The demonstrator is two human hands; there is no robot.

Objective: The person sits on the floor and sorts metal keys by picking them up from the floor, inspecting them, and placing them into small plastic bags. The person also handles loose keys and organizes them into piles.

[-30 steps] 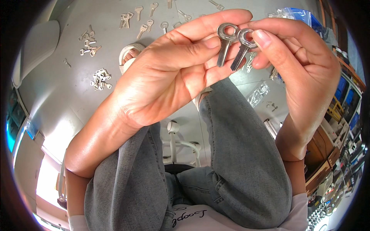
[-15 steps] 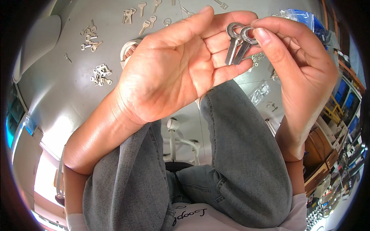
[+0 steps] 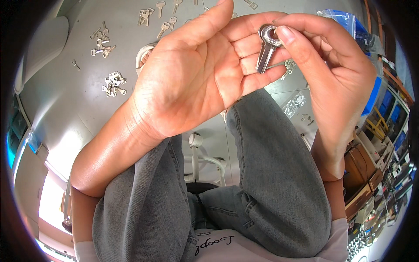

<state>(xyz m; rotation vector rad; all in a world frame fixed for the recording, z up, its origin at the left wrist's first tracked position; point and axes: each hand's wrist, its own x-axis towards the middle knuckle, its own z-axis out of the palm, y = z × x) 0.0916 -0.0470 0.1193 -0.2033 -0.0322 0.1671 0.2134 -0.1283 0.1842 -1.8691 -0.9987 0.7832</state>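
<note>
My right hand (image 3: pixel 331 83) pinched the round bows of two flat silver metal keys (image 3: pixel 267 49), blades slanting down across my open left hand's (image 3: pixel 196 74) fingers

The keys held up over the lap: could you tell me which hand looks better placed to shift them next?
Probably the right hand: its fingertips pinch the keys by their heads, while the left hand lies open underneath, only supporting them.

Bare grey tabletop (image 3: pixel 65 105) lies open at nine o'clock of the left hand (image 3: pixel 196 74), while loose keys (image 3: pixel 112 83) clutter ten o'clock and a plastic bag (image 3: pixel 349 22) blocks two o'clock.
</note>
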